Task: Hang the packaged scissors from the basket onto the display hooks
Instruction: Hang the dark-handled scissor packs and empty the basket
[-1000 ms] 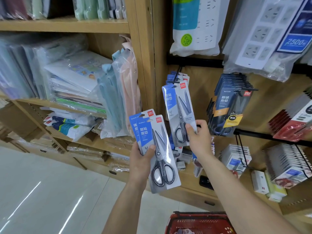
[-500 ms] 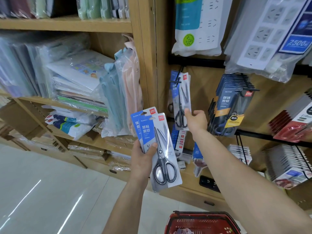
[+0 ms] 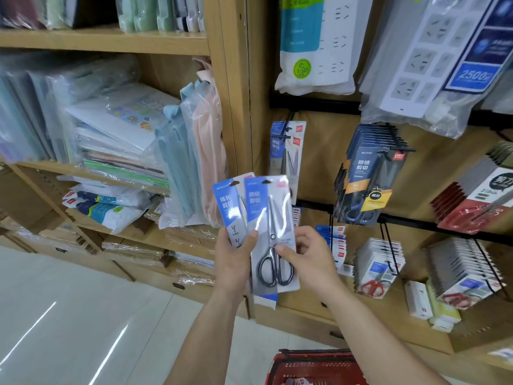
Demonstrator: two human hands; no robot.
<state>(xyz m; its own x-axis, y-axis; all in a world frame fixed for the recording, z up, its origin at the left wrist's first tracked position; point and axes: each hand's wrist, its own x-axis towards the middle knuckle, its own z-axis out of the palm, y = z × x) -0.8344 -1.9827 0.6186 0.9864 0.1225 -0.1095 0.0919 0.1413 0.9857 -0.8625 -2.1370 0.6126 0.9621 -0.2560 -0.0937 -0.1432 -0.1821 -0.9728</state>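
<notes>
A: Far L we've got the wooden shelves (image 3: 111,43), crammed w/ plastic-wrapped stationery.

B: Next, our left hand (image 3: 236,257). Its fingers are curled round two scissor packs (image 3: 261,212), thumb across the fronts, and it holds them upright in front of the shelf post.

A: The rear pack (image 3: 229,207), blue card, peeks out on the L. The front pack (image 3: 274,232) overlaps it, black handles down, blades up.

B: Our right hand (image 3: 311,259) pinches that front pack low on its R side: thumb on the front by the handles, other fingers curled behind.

A: Above both hands, a hung pack (image 3: 287,151) sits on its hook (image 3: 283,135), apart from what we hold.

B: Further R, a row of dark packs (image 3: 366,173) on another hook, w/ bagged power strips (image 3: 313,43) up top.

A: Btm edge: the red basket (image 3: 313,368), under our right forearm. We can't tell what's in it.
</notes>
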